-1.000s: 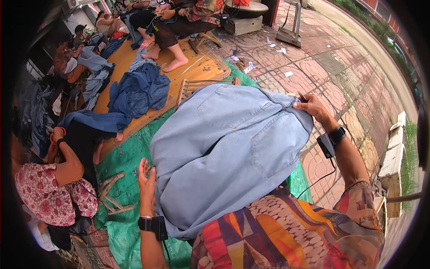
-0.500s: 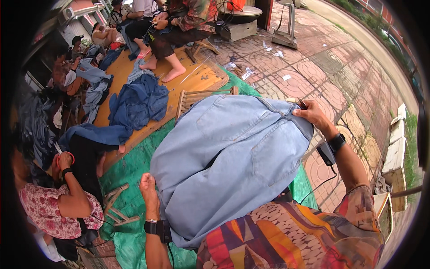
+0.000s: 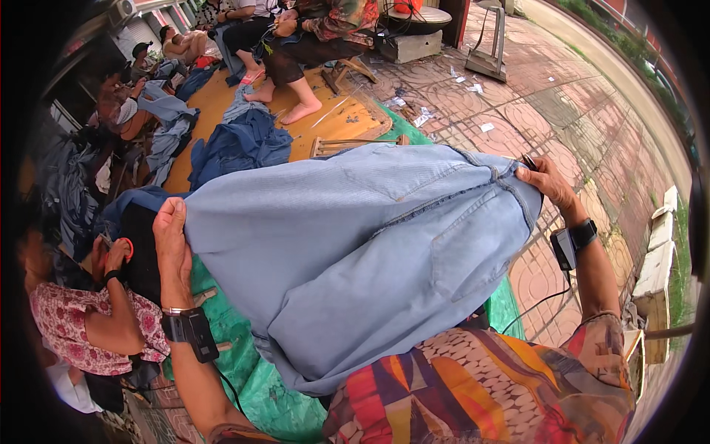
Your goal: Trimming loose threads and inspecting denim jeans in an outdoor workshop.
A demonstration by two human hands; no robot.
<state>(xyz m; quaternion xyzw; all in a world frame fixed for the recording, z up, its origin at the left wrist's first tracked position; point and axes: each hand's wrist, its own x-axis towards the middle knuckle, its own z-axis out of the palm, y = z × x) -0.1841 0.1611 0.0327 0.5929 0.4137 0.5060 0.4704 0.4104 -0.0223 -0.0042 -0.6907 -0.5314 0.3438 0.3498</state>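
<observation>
Light blue denim jeans [image 3: 325,214] stretch across my lap, their seams and pocket outlines showing. My left hand [image 3: 173,235] pinches the fabric at the left end, thumb uppermost. At the right end, my right hand [image 3: 551,185] grips the jeans by the waistband. A small dark object [image 3: 528,160] sticks out by the right-hand fingers; its kind is too small to tell. Between the hands the cloth is pulled out, with the lower leg folded over near my body. Each wrist wears a black strapped device.
Left of me a person in a floral top holds orange-handled scissors [image 3: 129,250]. Dark blue jeans [image 3: 240,148] lie on a wooden board [image 3: 347,118], where other people sit. Under me spreads a green sheet [image 3: 259,392]. A metal-framed stool [image 3: 486,63] stands on the paving.
My left hand has moved left and up and now holds the jeans' edge, drawing the cloth wider. The right hand has shifted slightly right, still on the waistband.
</observation>
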